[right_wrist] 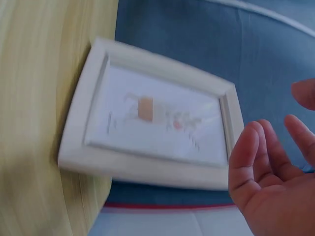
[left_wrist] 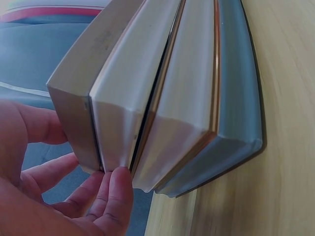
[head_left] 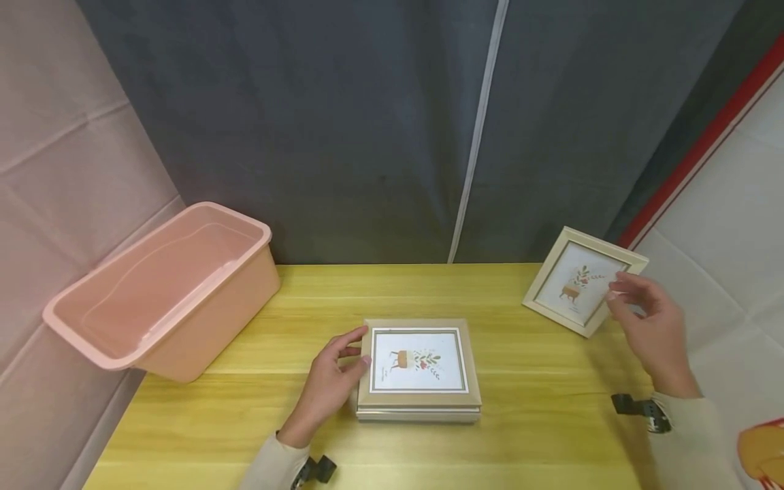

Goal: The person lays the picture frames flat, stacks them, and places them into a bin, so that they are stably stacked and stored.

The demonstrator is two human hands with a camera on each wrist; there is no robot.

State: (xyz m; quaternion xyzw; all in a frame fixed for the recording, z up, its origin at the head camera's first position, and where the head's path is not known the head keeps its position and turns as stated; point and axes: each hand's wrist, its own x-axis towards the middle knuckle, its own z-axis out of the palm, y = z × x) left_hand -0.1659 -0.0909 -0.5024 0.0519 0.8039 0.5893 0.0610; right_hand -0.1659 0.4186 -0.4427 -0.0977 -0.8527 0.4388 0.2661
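A stack of several picture frames (head_left: 419,403) lies flat mid-table; the top one is a tan frame (head_left: 472,354) with a potted-plant print. In the left wrist view the edges of the stacked frames (left_wrist: 182,78) show in white, tan and blue-grey. My left hand (head_left: 331,381) rests its fingertips against the stack's left side. At the back right, a cream picture frame (head_left: 554,269) with a similar print stands tilted on the table. Beside its right edge is my right hand (head_left: 658,333), fingers loosely bent; in the right wrist view nothing lies between thumb and fingers.
A pink plastic bin (head_left: 214,309) stands at the left on the wooden table (head_left: 294,422). Behind the table hangs a dark grey curtain (head_left: 306,136). A white panel (head_left: 723,238) with a red border closes off the right side.
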